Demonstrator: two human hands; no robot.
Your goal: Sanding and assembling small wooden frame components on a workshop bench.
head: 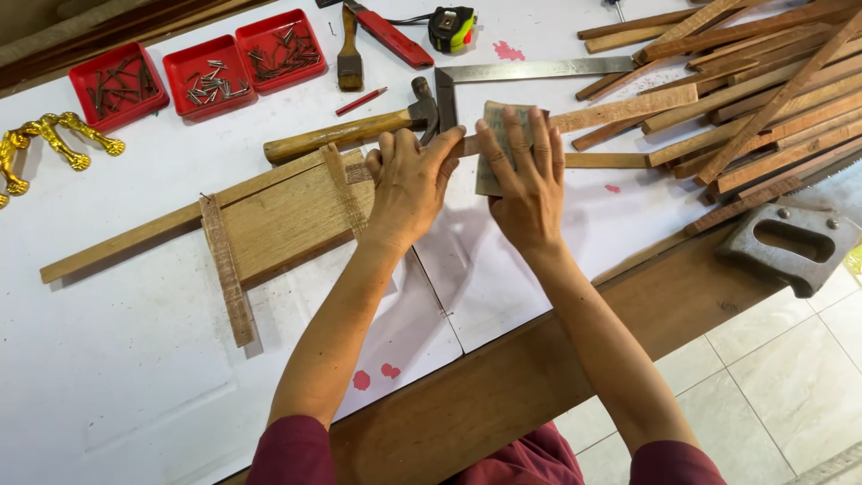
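- White sheeting covers the worktop [108,377], with a bare brown wooden edge along the near side and pale floor tiles beyond it at lower right.
- At far left lie gold ornaments [45,144]; just behind them stand three red trays [193,67] of nails.
- A flat wooden panel [269,211] lies left of centre, with two thin strips laid across it and a long strip running along its far edge.
- A hammer [350,130] lies just behind the panel, its head near the corner of a metal square [530,70].
- Further back lie a brush [349,54], a red pencil [362,101], a red-handled tool [391,36] and a tape measure [452,27].
- The left hand [409,184] rests at the panel's right end, fingers bent down onto the wood and thumb pointing right; its grip is pressed flat there rather than wrapped around anything.
- The right hand [525,189] lies just beside it, almost touching, fingers spread flat over a sanding block [494,148] and holding it down on a long slat [611,110].
- That slat runs from between the hands out to the right, toward a slat pile [754,90].
- A saw [786,235] lies at the pile's near side, its grey handle overhanging the worktop edge.
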